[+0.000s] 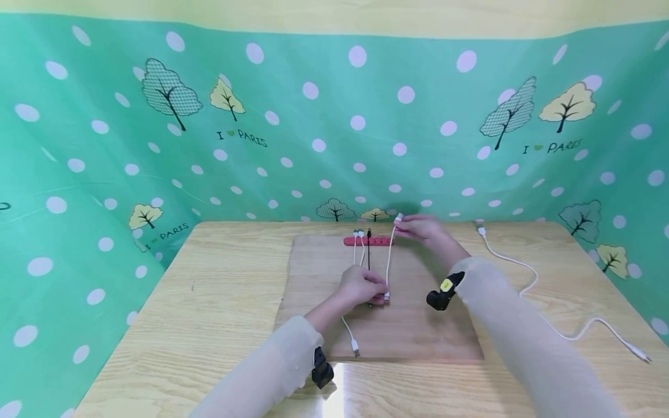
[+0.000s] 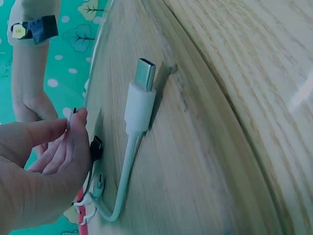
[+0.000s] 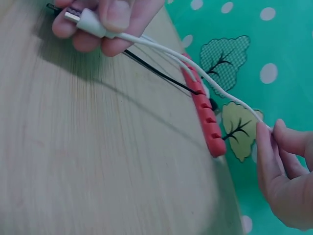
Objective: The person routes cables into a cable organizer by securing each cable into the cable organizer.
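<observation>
A short white charging cable (image 1: 389,255) is stretched between both hands above the wooden board. My left hand (image 1: 360,285) pinches it at its near plug (image 3: 90,23), whose metal tip points away from the fingers. At the board's far edge, my right hand (image 1: 420,227) grips the cable's other end between thumb and fingers. Just left of that hand lies a red cable holder (image 3: 209,127) with a row of slots. Two white cables and a black cable (image 3: 161,76) sit in its slots at the left; the slots nearest my right hand hold no cable.
One seated white cable's plug (image 2: 140,107) lies on the board (image 1: 418,331) near its front edge. A longer white cable (image 1: 528,273) curves across the table (image 1: 209,290) at the right, partly behind the right sleeve. A green dotted curtain (image 1: 355,122) hangs behind the table.
</observation>
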`<state>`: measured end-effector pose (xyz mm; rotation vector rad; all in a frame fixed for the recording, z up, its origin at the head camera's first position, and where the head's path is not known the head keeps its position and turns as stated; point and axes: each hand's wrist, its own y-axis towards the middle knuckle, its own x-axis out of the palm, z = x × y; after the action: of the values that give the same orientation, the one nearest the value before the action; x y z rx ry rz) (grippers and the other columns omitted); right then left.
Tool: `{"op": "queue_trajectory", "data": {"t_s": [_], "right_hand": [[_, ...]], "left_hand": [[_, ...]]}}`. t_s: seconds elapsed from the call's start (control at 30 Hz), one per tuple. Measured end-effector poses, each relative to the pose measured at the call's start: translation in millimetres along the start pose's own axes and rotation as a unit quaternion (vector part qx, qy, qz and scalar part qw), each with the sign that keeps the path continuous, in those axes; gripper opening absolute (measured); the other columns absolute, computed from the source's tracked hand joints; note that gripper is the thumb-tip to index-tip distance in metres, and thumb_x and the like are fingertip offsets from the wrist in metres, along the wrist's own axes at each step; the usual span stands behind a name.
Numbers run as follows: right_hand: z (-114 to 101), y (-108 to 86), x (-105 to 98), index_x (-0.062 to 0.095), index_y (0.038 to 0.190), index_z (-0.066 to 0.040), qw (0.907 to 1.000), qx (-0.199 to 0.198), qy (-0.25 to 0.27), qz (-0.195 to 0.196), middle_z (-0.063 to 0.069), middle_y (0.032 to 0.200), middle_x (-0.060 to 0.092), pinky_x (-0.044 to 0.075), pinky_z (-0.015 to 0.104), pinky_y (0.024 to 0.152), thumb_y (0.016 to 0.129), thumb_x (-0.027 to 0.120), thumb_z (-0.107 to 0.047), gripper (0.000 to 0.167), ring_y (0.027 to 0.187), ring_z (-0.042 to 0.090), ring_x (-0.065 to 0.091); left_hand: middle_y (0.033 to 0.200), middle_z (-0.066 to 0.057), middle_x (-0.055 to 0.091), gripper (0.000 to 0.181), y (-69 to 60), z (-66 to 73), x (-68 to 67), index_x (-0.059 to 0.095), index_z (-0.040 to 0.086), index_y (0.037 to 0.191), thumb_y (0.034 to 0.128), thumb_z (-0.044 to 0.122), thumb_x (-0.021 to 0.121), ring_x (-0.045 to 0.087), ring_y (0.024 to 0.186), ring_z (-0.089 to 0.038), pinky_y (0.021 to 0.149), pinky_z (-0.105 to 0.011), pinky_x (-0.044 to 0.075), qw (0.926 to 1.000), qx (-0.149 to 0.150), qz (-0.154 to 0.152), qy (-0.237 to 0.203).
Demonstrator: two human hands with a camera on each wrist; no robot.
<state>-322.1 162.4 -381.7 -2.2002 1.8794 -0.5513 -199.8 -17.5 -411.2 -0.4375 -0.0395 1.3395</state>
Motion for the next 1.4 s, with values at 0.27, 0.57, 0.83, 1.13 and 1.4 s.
{"op": "queue_trajectory", "data": {"t_s": [0.27,0.57,0.83,1.13,1.4], "right_hand": [[15.4,18.2,13.2,0.039,0.139,0.008,0.9991,-0.001,-0.034,0.025,0.03,0.143,0.042,0.055,0.026,0.094,0.091,0.057,0.005,0.052,0.07,0.008,0.07],[27.7,29.3,23.4,0.056,0.128,0.002,0.9826,-0.064,-0.164,0.058,0.024,0.135,0.055,0.049,0.03,0.105,0.084,0.072,-0.007,0.047,0.108,0.02,0.066],[35.3,42.9,26.8,0.068,0.115,-0.006,0.9514,-0.088,-0.274,0.111,0.016,0.123,0.066,0.041,0.039,0.111,0.079,0.079,-0.021,0.041,0.122,0.029,0.055],[30.2,42.9,43.4,0.072,0.107,-0.005,0.9035,-0.136,-0.379,0.149,0.016,0.111,0.07,0.053,0.036,0.09,0.077,0.08,-0.02,0.034,0.105,0.029,0.061],[25.9,42.7,53.8,0.071,0.107,-0.003,0.9152,-0.054,-0.362,0.169,0.016,0.125,0.064,0.056,0.032,0.088,0.077,0.08,-0.015,0.033,0.112,0.03,0.059]], "left_hand": [[0.079,-0.019,0.074,0.01,-4.3,-2.3,0.1,0.074,-0.004,0.089,0.0823,0.002,0.071,0.063,0.051,-0.006,0.057,-0.023,0.06,0.9996,0.001,0.022,0.016],[0.072,-0.012,0.074,0.006,-10.9,4.4,0.5,0.074,0.001,0.084,0.0792,0.004,0.074,0.066,0.052,-0.008,0.054,-0.02,0.058,0.9947,-0.023,0.06,0.08],[0.069,-0.012,0.073,0.003,-12.3,10.9,-0.5,0.074,0.0,0.082,0.0796,0.001,0.073,0.068,0.052,-0.01,0.052,-0.019,0.057,0.9915,-0.038,0.071,0.102],[0.066,-0.013,0.073,0.002,-2.6,18.7,-7.0,0.073,0.0,0.076,0.0781,-0.001,0.074,0.068,0.051,-0.013,0.051,-0.022,0.058,0.9884,-0.067,0.064,0.12],[0.064,-0.009,0.072,0.01,4.7,22.7,-9.5,0.07,0.002,0.072,0.0743,0.006,0.079,0.071,0.055,-0.017,0.05,-0.021,0.057,0.9735,-0.084,0.05,0.206]]}}
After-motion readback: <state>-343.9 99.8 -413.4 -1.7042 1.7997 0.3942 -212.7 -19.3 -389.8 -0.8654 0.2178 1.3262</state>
